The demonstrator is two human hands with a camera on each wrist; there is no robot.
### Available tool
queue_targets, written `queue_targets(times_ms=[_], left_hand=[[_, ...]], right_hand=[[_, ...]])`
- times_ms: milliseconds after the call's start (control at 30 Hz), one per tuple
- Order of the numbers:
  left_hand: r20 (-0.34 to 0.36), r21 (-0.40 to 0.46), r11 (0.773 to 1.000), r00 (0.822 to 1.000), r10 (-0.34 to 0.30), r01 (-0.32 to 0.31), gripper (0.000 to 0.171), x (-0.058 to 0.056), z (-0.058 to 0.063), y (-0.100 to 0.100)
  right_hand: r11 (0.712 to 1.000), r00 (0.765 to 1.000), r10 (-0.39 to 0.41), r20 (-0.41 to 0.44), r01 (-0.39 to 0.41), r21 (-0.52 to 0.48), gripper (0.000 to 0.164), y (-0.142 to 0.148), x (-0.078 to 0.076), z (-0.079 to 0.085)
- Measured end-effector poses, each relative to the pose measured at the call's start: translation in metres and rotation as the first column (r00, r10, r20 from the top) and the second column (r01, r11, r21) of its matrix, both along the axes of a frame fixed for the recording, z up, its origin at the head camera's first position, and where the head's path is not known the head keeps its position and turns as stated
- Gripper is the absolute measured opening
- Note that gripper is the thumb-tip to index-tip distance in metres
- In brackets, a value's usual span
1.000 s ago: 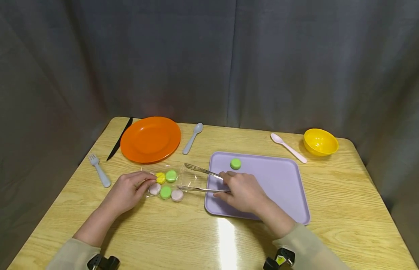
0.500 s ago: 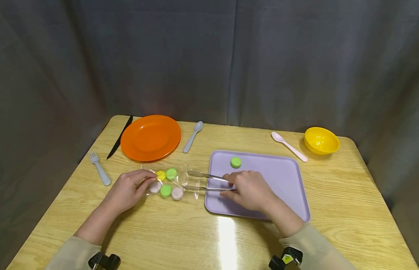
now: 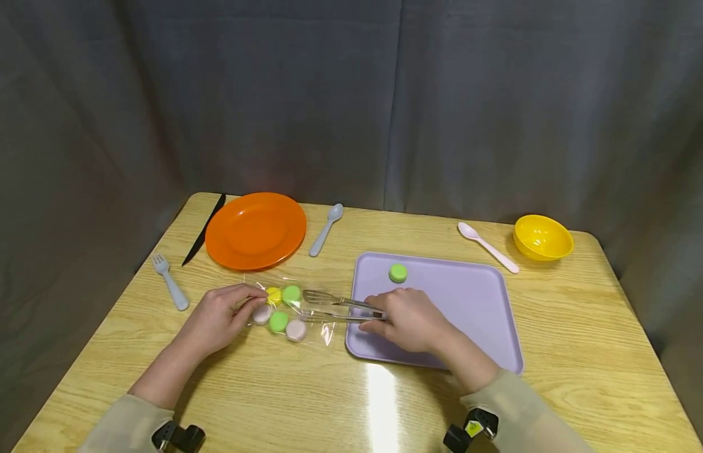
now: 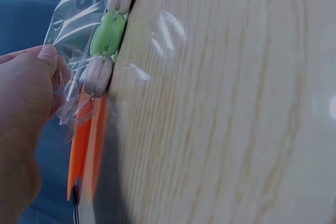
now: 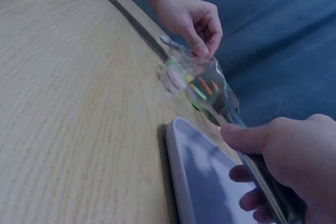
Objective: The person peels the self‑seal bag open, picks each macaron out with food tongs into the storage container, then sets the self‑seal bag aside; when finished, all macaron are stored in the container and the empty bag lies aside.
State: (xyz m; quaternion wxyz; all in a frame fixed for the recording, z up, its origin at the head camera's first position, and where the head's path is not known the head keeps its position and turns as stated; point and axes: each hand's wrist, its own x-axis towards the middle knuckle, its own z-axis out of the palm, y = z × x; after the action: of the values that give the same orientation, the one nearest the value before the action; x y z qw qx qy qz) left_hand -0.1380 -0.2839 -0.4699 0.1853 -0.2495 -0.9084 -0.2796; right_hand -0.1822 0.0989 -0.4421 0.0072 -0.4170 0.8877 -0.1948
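A clear plastic bag (image 3: 323, 333) lies on the table with several macarons inside: a yellow macaron (image 3: 274, 296), a green macaron (image 3: 291, 294), another green macaron (image 3: 279, 321) and two pale pink ones, one a pink macaron (image 3: 296, 330) near the bag's mouth. Thumb and fingers of my left hand (image 3: 223, 314) pinch the bag's far-left end. My right hand (image 3: 413, 319) grips metal tongs (image 3: 340, 317) over the tray's left edge. Their tips reach into the bag's right end, slightly apart, close beside the upper green macaron. One green macaron (image 3: 398, 273) sits on the purple tray (image 3: 464, 302).
An orange plate (image 3: 255, 229) stands behind the bag, between a black knife (image 3: 204, 231) and a grey spoon (image 3: 326, 231). A grey fork (image 3: 171, 283) lies at the left. Back right are a pink spoon (image 3: 488, 247) and a yellow bowl (image 3: 542, 238). Dark curtains (image 3: 351, 107) surround the table.
The tongs draw back to the right at first, then slide left again, deeper into the bag, their arms closer together than a second ago. My left hand keeps its hold on the bag.
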Motion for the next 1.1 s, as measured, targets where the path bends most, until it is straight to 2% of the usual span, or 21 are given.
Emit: queue_targets(times_ms=[67, 300, 367, 567, 733, 1100], left_hand=[[0.007, 0.001, 1.000, 1.000, 0.001, -0.001, 0.019, 0.000, -0.001, 0.000], [0.011, -0.007, 1.000, 1.000, 0.013, -0.013, 0.019, -0.001, 0.000, 0.002], [0.014, -0.011, 1.000, 1.000, 0.014, -0.014, 0.019, 0.000, 0.000, 0.002], [0.027, -0.024, 0.999, 0.999, 0.023, -0.022, 0.020, 0.002, 0.001, 0.004], [0.015, -0.029, 0.999, 1.000, 0.018, -0.017, 0.021, 0.002, 0.001, 0.004], [-0.016, -0.025, 1.000, 1.000, 0.003, -0.004, 0.017, 0.003, 0.000, 0.000]], right_hand=[[1.000, 0.999, -0.007, 0.045, 0.007, 0.002, 0.029, 0.000, -0.001, 0.000], [1.000, 0.977, 0.024, 0.214, -0.021, -0.016, 0.021, 0.003, -0.004, -0.002], [0.999, 0.973, 0.041, 0.227, -0.038, -0.018, 0.020, 0.002, -0.004, -0.003], [0.995, 0.992, 0.084, 0.094, -0.088, 0.039, 0.025, -0.008, -0.002, -0.005], [0.992, 0.995, 0.101, 0.007, -0.101, 0.077, 0.023, -0.013, 0.003, -0.005], [0.997, 0.999, 0.045, -0.025, -0.043, 0.063, 0.021, 0.006, 0.003, 0.004]])
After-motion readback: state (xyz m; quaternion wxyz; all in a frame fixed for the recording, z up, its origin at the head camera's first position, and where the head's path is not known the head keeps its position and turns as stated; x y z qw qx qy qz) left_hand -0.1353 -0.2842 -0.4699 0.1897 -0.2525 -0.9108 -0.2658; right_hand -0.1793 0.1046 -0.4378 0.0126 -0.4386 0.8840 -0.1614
